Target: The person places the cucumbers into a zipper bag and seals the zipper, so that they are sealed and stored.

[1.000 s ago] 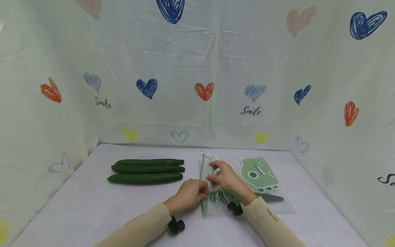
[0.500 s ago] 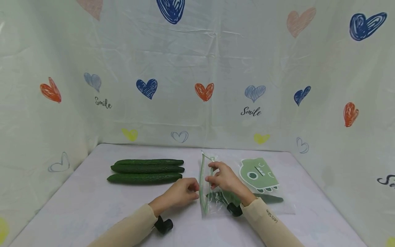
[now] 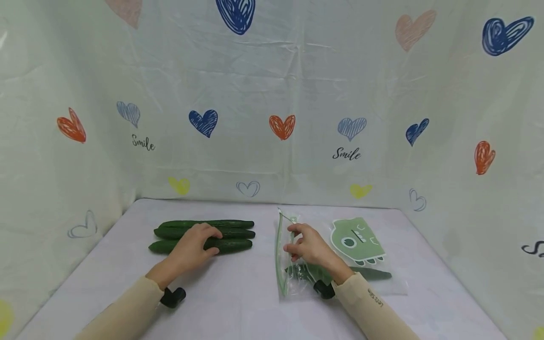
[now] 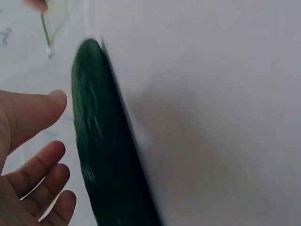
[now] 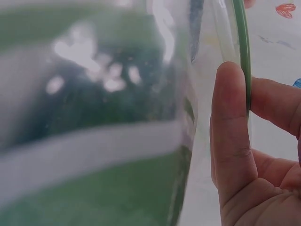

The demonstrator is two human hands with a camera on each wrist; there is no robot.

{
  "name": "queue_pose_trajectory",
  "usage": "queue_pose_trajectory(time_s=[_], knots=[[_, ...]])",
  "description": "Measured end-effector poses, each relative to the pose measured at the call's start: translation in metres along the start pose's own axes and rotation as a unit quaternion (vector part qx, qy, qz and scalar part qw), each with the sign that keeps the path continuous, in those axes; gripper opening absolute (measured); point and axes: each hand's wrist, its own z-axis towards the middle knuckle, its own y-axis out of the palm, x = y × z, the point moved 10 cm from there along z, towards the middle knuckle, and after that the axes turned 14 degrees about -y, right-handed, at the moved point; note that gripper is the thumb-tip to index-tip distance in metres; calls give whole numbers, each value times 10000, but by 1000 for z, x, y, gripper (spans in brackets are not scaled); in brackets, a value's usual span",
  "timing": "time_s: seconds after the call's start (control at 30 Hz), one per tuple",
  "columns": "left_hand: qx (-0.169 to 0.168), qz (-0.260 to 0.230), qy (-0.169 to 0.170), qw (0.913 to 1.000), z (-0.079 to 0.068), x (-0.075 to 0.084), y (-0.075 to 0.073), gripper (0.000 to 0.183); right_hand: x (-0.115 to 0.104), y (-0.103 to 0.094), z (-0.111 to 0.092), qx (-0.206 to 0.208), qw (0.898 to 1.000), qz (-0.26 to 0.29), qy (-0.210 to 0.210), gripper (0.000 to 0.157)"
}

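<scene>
Three long dark-green cucumbers lie side by side on the left part of the table. Over them hovers my left hand, thumb and fingers spread and loosely bent. In the left wrist view a gap shows between that hand and the cucumber. A clear zip bag printed with a green cartoon face lies to the right, its mouth facing left and parted. Inside it is another cucumber, partly covered by my right arm. My right hand pinches the bag's green-trimmed edge between thumb and finger.
A white-covered table carries everything. Behind and at both sides hangs a pale curtain with printed hearts. Black wrist cameras sit at both cuffs.
My left hand has let go of the bag's mouth and moved left, over the cucumbers. The right hand stays on the bag's edge.
</scene>
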Motion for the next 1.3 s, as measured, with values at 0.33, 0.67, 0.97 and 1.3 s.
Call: queue_pose_trajectory(time_s=[0.33, 0.67, 0.97, 1.3], knots=[[-192, 887, -156, 9958, -6, -32, -2, 35, 4, 4, -3, 42, 9998, 177, 93, 58], [-230, 1247, -61, 9919, -6, -34, 1, 41, 4, 8, -3, -17, 9999, 133, 46, 58], [-138, 1398, 153, 9900, -10, -29, 2, 38, 1, 10, -2, -48, 9999, 111, 19, 59], [-229, 1038, 359, 9937, -10, 6, 15, 36, 1, 5, -1, -22, 10000, 62, 39, 59]])
